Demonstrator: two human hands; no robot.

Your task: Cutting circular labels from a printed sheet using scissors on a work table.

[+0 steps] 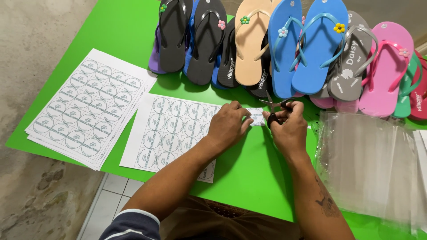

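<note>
My left hand (pixel 229 124) rests on a white sheet of round printed labels (pixel 171 129) and pinches a small cut piece of label paper (pixel 256 116) at its right end. My right hand (pixel 289 129) grips a pair of black-handled scissors (pixel 275 106), whose blades point up and left, right beside the small piece. Both hands are close together over the green table (pixel 249 173).
A stack of more label sheets (pixel 89 106) lies at the left. A row of flip-flops (pixel 284 49) in black, beige, blue, grey and pink lines the far edge. Clear plastic bags (pixel 369 164) lie at the right. A tiled floor (pixel 111 195) shows below the table's near edge.
</note>
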